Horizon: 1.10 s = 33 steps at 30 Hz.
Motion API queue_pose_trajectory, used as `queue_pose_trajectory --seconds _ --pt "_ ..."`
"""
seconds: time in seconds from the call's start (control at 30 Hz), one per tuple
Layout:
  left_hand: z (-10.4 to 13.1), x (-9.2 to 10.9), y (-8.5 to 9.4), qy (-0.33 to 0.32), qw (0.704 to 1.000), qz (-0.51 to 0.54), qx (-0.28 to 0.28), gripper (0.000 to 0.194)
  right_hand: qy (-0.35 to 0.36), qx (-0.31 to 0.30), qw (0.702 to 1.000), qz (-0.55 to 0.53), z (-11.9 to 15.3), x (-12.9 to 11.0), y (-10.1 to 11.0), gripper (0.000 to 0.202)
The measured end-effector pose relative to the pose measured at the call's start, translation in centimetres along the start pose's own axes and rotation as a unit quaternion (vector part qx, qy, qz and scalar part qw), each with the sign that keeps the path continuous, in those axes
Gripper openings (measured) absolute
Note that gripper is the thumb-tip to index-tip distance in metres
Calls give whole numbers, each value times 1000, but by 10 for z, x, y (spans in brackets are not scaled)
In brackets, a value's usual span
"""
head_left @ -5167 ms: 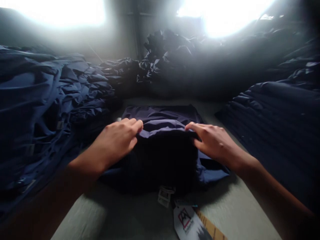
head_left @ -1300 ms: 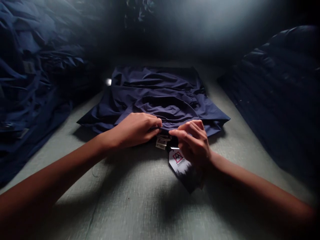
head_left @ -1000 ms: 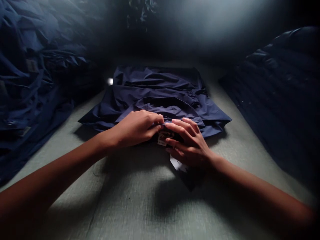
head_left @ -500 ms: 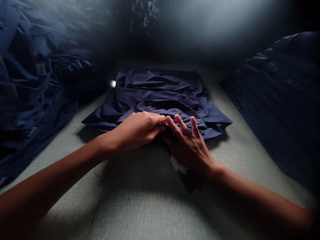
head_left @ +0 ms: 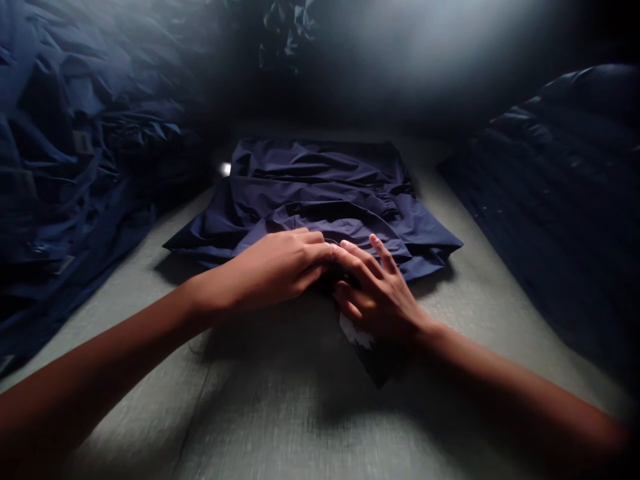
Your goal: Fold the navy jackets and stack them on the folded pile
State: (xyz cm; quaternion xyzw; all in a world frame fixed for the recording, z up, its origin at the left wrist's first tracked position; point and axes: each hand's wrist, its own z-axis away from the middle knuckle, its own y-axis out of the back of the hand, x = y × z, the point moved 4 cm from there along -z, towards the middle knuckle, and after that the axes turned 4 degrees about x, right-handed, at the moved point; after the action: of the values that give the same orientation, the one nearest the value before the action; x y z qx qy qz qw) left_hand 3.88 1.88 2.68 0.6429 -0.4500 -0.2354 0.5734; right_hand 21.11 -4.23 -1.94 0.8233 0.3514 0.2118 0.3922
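Dim, hazy light falls on a grey woven table (head_left: 280, 413) hemmed in by dark cloth on both sides. At its middle lies a folded navy garment (head_left: 320, 200), flat but wrinkled, with a gathered, elastic-looking band showing near its right side. Both hands meet at the near edge of this garment. The left hand (head_left: 273, 270) lies palm down with its fingers curled together on the hem; whether they pinch the cloth or only press it cannot be told from this angle. The right hand (head_left: 383, 297) rests just beside it, fingertips touching those of the left, its fingers loosely spread and bent over the edge of the fabric, closed on nothing that shows. Under the right palm a hang tag (head_left: 373, 350) sticks out toward the viewer, pale at the top and dark below, lying flat on the table and partly covered by the hand. Both bare forearms reach in from the lower corners. To the left rises a loose, crumpled heap of navy garments (head_left: 75, 173), a few small pale labels showing among the folds. To the right stands a neater stack of folded dark garments (head_left: 560, 213), its layered edges facing the table. More crumpled dark cloth (head_left: 287, 33) lies at the far end, blurred by glare.
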Motion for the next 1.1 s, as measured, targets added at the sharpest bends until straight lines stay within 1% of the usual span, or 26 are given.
queue_pose_trajectory --seconds 0.03,0.1,0.13,0.17,0.2,0.27,0.37,0.47,0.53,0.63,0.7,0.73,0.83,0.9,0.93,1.0,1.1 --pt "1 1 -2 -2 1000 -8 -9 19 2 34 999 -11 0 3 5 10" --pt "2 0 -6 2 999 -21 -30 16 -17 88 996 -27 0 11 14 10" --pt "3 -1 -9 4 999 -25 -40 15 -29 100 994 -33 0 16 17 11" --pt "4 -2 -12 6 999 -26 -48 14 -37 101 993 -40 -1 20 20 13" --pt "5 -3 -15 5 998 -24 -53 13 -36 90 994 -50 -3 23 21 14" --pt "7 -5 -19 -7 998 -16 -59 13 -10 43 996 -77 -5 26 20 15" --pt "6 -3 -18 -36 998 -14 -44 12 23 -34 994 -97 -6 25 15 14" --pt "2 1 -9 -45 999 -19 -1 14 24 -73 994 -79 -5 24 9 15" --pt "1 3 -5 -40 999 -8 15 16 15 -94 994 -63 -4 23 6 15" --pt "2 0 -8 -22 1000 19 -12 19 -4 -126 989 -71 -2 23 2 13" --pt "4 -3 -12 -15 999 30 -36 18 -16 -127 985 -116 -1 24 2 15" --pt "4 -4 -14 -17 998 31 -42 17 -26 -115 983 -141 -2 26 3 18" --pt "5 -3 -13 -36 998 33 -34 12 -78 -46 978 -189 -5 33 13 25" --pt "4 2 -9 -49 998 42 -22 12 -123 -16 971 -203 -9 40 23 25" --pt "3 6 -7 -55 997 49 -19 12 -145 -13 967 -210 -11 43 29 25" --pt "2 17 -7 -74 995 63 -22 12 -186 -27 958 -215 -14 48 40 22" --pt "4 40 -16 -106 993 54 -24 13 -220 -72 952 -200 -11 45 55 17"
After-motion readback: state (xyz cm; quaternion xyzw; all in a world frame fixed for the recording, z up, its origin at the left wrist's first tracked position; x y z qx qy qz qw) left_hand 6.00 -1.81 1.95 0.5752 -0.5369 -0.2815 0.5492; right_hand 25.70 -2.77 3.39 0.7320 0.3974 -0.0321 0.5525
